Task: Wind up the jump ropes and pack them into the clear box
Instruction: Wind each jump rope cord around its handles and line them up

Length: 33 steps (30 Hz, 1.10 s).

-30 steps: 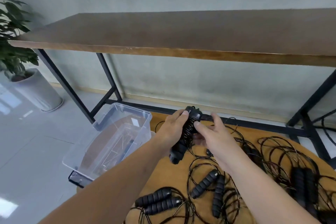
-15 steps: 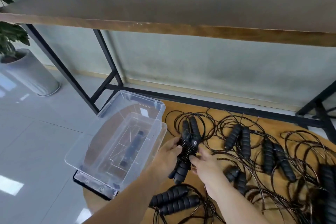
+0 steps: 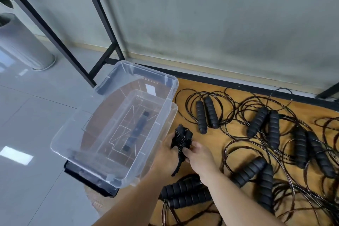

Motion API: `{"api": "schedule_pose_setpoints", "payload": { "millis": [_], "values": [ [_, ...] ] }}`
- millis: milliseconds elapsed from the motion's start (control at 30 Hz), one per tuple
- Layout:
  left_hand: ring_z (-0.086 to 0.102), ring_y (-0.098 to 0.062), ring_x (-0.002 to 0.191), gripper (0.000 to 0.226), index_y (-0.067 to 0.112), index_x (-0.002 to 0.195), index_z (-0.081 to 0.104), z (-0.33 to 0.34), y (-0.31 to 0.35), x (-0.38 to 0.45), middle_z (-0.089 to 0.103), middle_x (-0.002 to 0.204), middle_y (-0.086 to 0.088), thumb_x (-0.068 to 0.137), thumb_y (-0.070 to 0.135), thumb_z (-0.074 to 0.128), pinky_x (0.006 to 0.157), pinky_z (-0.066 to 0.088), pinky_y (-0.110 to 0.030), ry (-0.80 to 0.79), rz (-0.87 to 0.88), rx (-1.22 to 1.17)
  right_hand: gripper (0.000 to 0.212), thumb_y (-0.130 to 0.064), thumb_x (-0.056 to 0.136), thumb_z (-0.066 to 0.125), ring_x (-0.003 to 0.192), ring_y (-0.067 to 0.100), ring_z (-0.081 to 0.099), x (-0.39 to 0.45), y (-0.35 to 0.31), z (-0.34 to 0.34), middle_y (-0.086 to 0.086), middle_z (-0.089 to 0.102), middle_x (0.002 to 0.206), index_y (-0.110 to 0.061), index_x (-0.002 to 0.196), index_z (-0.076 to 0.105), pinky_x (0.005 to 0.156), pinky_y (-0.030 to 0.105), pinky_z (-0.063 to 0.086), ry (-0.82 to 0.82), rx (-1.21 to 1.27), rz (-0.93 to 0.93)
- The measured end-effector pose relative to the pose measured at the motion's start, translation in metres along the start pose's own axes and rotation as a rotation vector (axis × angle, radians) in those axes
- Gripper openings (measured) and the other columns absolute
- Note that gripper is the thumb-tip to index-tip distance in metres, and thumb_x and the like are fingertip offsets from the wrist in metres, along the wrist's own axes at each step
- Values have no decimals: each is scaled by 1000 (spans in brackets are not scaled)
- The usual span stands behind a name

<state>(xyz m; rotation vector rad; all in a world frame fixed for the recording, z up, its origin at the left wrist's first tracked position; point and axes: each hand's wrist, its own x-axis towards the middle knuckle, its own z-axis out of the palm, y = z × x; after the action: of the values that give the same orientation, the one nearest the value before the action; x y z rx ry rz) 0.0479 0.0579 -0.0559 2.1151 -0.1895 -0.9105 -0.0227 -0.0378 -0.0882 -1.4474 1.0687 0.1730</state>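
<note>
A wound jump rope [image 3: 180,143], black handles bound together by its cord, is held between both hands just right of the clear box [image 3: 117,180]. My left hand [image 3: 167,154] grips it from the left, close to the box's right wall. My right hand [image 3: 199,156] pinches it from the right. The box stands open on its lid and holds no rope. Several unwound ropes with black foam handles [image 3: 207,113] lie on the round wooden board [image 3: 238,93].
A table's black metal legs [image 3: 99,24] rise behind the box, against a grey wall. A grey planter [image 3: 20,42] stands at far left on the tiled floor. Tangled cords and handle pairs [image 3: 185,194] cover the board to the right and near me.
The view has tilted down. Both hands have lowered the wound rope from chest height down to the box's right side.
</note>
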Motion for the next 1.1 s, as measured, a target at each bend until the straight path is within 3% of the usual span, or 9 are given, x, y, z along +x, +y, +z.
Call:
{"api": "schedule_pose_setpoints", "payload": {
  "millis": [133,400,567,667,767,833,933,1033,1100],
  "values": [
    [54,-30,125,53,27,148,37,8,-12,8,52,140,-7,99,7,40,109,41,-47,7,-44,-39,55,-38,83,69,106,22,65,21,19,9,1,64,123,-27,134,52,94,46,54,30,-32,33],
    [50,-33,129,58,28,153,28,6,-27,12,45,147,-11,99,9,41,108,43,-44,-34,-21,24,47,-40,86,68,96,22,67,28,12,11,2,68,115,-21,129,60,88,44,56,54,-106,38],
    [29,-17,144,57,21,154,29,2,-28,13,30,158,1,99,10,41,120,22,-31,-5,57,159,55,-42,83,70,101,24,66,28,6,4,4,68,115,-16,130,59,92,44,55,-29,-145,62],
    [39,-14,136,53,20,152,33,2,-26,2,31,155,8,100,14,44,100,24,-13,86,98,225,55,-38,84,70,107,26,64,24,3,-2,7,67,117,-12,131,59,95,45,53,-35,-153,61],
    [50,-14,122,43,18,142,47,2,-28,-16,44,142,7,100,15,46,90,29,-10,199,209,304,40,-32,90,66,97,22,65,11,-6,-12,7,69,103,-13,125,62,94,43,54,-12,-95,32],
    [55,-13,107,32,19,129,59,4,-33,-25,53,124,6,99,18,50,85,37,-15,217,262,320,20,-26,94,63,81,16,64,-1,-13,-23,5,69,88,-13,109,67,88,39,57,21,8,42],
    [57,-12,93,18,21,107,67,6,-44,-32,55,101,10,98,20,53,77,41,-18,126,277,386,11,-18,96,60,72,15,61,-21,-14,-42,7,68,82,-10,95,68,70,29,57,106,170,57],
    [57,-15,95,18,20,95,64,7,-51,-37,50,95,8,99,19,46,75,40,-17,2,328,581,9,-13,94,63,64,15,60,-35,-1,-55,7,66,76,-5,96,67,56,24,53,164,345,148],
    [56,-19,103,19,19,104,64,9,-55,-41,55,103,4,99,21,46,84,45,-25,-41,370,655,9,-11,93,64,59,15,58,-46,13,-60,8,65,75,-3,97,67,50,22,50,213,419,231]
  ]
}}
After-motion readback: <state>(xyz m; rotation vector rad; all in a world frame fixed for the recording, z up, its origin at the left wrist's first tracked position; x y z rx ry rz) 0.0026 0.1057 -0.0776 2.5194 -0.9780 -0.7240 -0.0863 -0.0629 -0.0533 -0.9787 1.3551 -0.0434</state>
